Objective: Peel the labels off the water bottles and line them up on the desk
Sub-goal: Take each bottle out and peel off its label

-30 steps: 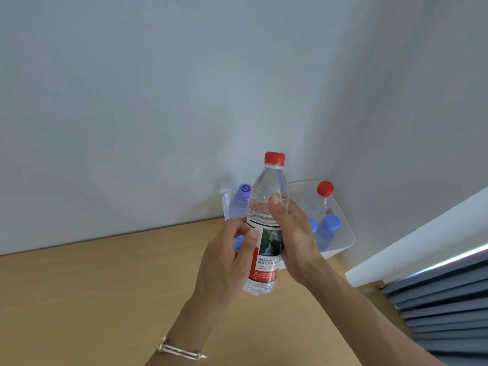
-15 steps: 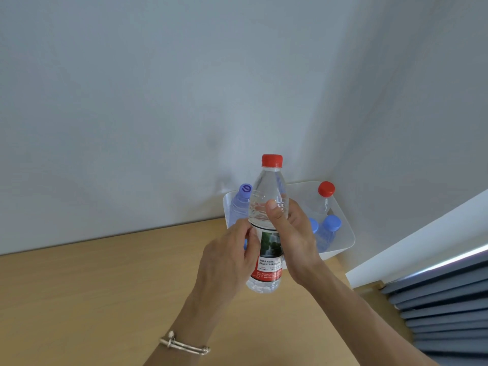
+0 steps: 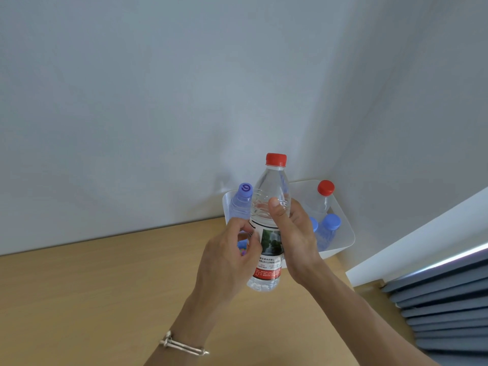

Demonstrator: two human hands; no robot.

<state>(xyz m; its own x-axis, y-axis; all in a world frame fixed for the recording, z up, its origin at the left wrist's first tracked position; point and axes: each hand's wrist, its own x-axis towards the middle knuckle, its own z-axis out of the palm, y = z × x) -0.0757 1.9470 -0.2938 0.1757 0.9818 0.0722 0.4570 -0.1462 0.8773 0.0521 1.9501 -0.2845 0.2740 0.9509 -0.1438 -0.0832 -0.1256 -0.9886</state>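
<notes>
My right hand (image 3: 293, 233) grips the bottle (image 3: 270, 207) upright above the tabletop (image 3: 105, 286); my left hand (image 3: 227, 257) pinches its label (image 3: 270, 249) edge.

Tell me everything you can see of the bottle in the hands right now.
The bottle is clear plastic with a red cap on, and seems to hold water. It is upright, held in the air above the desk. Its label, white and red with a landscape picture, wraps the lower half. The right hand grips it from the right, thumb across the shoulder; the left hand pinches at the label's left edge.
</notes>
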